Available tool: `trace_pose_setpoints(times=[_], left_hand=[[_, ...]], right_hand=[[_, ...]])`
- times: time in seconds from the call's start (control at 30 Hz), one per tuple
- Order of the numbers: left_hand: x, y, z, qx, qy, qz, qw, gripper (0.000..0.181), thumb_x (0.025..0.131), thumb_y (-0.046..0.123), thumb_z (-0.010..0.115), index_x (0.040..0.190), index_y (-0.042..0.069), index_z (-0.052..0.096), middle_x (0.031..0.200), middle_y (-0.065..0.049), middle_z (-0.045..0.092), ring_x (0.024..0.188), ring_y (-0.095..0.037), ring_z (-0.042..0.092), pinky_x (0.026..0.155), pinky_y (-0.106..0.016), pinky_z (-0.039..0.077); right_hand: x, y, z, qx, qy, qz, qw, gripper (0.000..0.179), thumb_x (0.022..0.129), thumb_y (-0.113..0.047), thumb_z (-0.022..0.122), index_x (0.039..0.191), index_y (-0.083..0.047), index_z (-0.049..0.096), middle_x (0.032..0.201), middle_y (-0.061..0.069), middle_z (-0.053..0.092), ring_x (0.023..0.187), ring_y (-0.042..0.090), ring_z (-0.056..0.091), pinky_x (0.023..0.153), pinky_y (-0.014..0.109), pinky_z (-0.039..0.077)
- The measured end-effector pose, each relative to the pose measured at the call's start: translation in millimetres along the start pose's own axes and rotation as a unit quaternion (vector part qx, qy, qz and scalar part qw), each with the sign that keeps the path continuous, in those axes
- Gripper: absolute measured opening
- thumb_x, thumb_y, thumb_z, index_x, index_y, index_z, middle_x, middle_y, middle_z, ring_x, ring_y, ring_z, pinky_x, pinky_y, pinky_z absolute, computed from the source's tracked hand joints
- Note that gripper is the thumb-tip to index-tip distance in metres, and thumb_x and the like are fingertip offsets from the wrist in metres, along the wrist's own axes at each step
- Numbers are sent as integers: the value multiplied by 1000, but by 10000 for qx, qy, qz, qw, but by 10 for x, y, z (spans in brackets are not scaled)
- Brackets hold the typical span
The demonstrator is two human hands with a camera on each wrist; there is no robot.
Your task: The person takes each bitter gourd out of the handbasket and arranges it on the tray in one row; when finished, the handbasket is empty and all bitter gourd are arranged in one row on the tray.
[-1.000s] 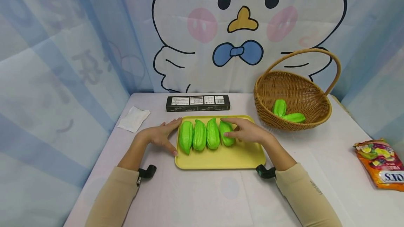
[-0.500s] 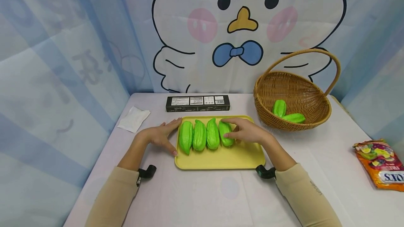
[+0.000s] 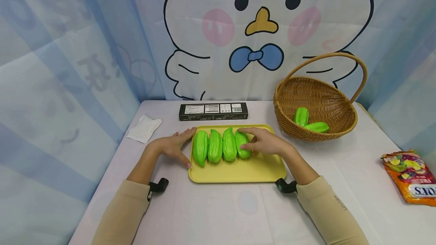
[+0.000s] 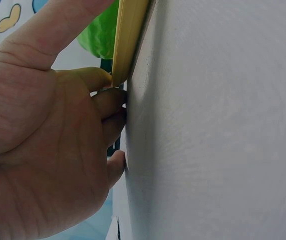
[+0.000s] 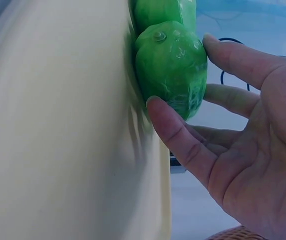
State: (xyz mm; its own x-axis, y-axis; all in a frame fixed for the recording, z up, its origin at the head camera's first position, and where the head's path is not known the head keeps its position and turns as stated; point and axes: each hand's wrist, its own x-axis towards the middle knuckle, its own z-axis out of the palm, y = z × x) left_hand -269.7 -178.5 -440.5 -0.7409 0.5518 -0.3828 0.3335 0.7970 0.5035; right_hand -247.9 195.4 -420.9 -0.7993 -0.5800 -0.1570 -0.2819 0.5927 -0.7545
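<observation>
Several elongated, ridged green gourd-like fruits stand side by side in a row on the yellow tray (image 3: 235,175) in the head view. My right hand (image 3: 269,142) holds the rightmost green gourd-like fruit (image 3: 242,148), with thumb and fingers bent around its sides. In the right wrist view that green fruit (image 5: 170,62) lies low on the tray, close against its neighbour. My left hand (image 3: 172,147) rests at the tray's left edge, its fingers and thumb spread. The left wrist view shows its fingertips by the tray rim (image 4: 127,37).
A wicker basket (image 3: 318,90) with two green fruits inside stands at the back right. Behind the tray lies a long black box (image 3: 213,116). A white tissue packet (image 3: 144,128) is at left, an orange snack bag (image 3: 410,177) at the right edge.
My right hand has slid the rightmost green fruit slightly left, narrowing its gap to the neighbouring one. My left hand stays in place.
</observation>
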Motion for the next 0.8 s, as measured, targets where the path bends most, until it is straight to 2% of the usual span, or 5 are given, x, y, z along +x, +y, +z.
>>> trace_pose_setpoints(times=[0.13,0.33,0.57,0.7,0.8], left_hand=[[-7,2,1,-14,18,30,10000,147,65,58,94,169,16,-1,177,-6,-1,164,-27,-1,133,-54,1],[-11,7,1,-21,18,31,10000,147,65,57,94,169,15,-1,177,-6,0,164,-27,-1,133,-54,1],[-5,6,1,-19,12,15,10000,146,66,58,94,169,16,-1,177,-6,0,164,-28,-1,133,-55,1],[4,-4,1,-2,11,-57,10000,147,65,60,93,169,18,-1,177,-5,0,164,-29,-1,133,-56,1],[9,-7,3,-9,0,-92,10000,147,65,61,93,169,19,-1,177,-4,-1,164,-29,-1,133,-56,2]], right_hand=[[3,10,0,36,-13,-7,10000,71,99,-28,73,159,-8,41,113,12,73,74,27,73,70,40,59],[-18,24,-24,86,63,-26,9999,71,99,-29,73,159,-9,42,125,17,70,79,27,74,72,46,62],[-104,-34,-128,-316,583,-444,9968,66,99,-29,72,156,-7,46,157,18,49,109,30,68,82,41,61],[-186,-96,-218,-394,810,-552,9944,63,101,-30,70,157,-13,47,160,15,47,122,35,65,93,48,59],[-239,-129,-280,-378,1122,-609,9911,59,102,-30,69,156,-16,49,160,12,48,127,36,62,99,54,58]])
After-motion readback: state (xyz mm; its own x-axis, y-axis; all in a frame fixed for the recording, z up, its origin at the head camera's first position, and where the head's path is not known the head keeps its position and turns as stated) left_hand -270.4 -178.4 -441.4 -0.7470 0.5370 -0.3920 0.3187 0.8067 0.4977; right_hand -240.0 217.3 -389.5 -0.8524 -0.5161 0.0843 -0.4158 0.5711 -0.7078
